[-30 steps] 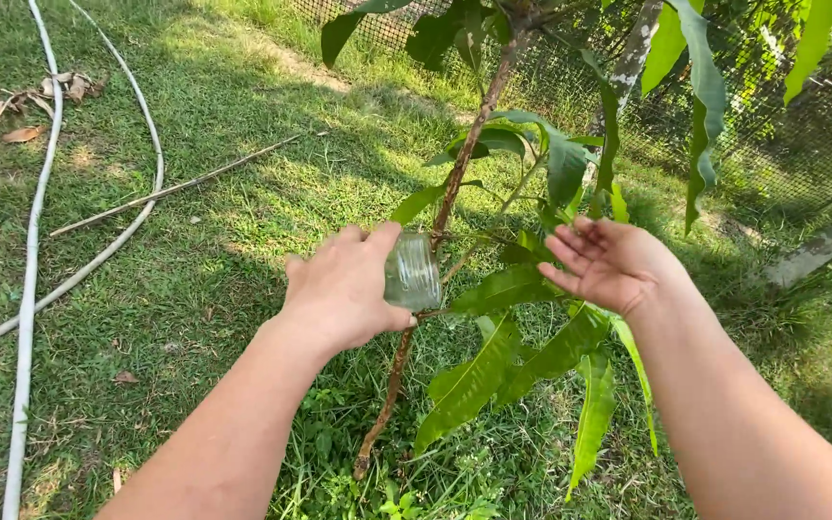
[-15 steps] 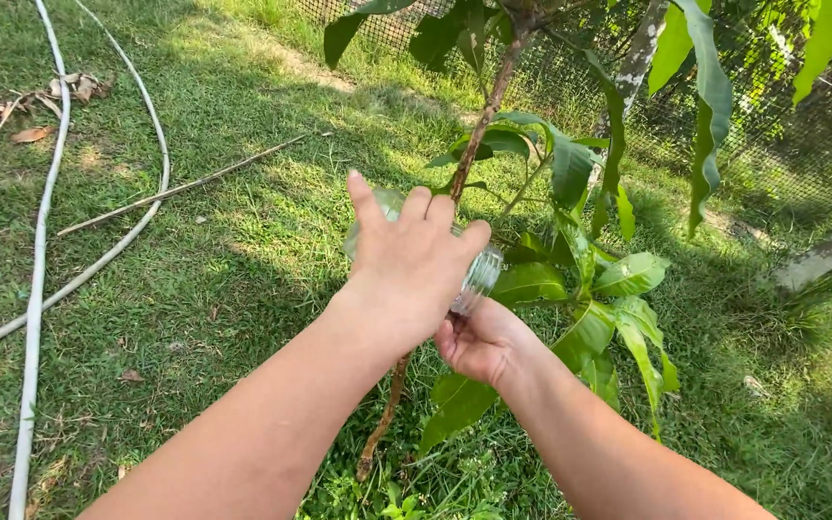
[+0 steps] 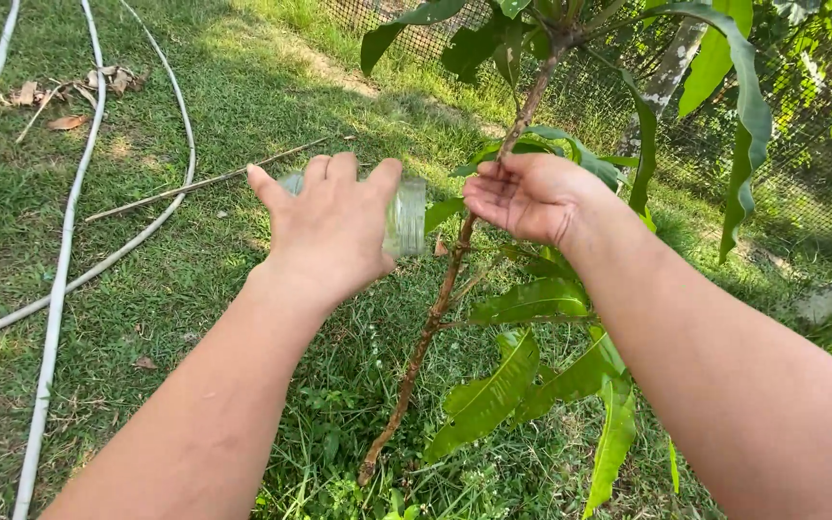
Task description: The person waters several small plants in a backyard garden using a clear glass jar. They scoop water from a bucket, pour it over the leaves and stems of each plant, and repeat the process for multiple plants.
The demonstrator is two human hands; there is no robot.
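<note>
Left hand (image 3: 331,229): back to the camera, fingers curled over a clear plastic jar-like container (image 3: 403,214) lying on its side; thumb stuck out toward 10 o'clock. Half a second back this hand covered the stem and the container's end sat against it; now hand and container stand off at 9 o'clock of the stem, apart from it.

Right hand (image 3: 530,195): palm partly up, fingertips pinched on the sapling stem (image 3: 455,265) where a leaf cluster starts. Half a second back it sat lower, under the left hand; it has risen to the stem at 3 o'clock of the container.

Reading: the container is now off the stem, which the right hand alone steadies.

Sapling leaves (image 3: 493,385): long, green, drooping toward 5 o'clock.

Ground: grass (image 3: 243,87); white hoses (image 3: 60,250) curving at 9 o'clock; a thin dry stick (image 3: 204,181); wire mesh fence (image 3: 820,164) at 2 o'clock.
</note>
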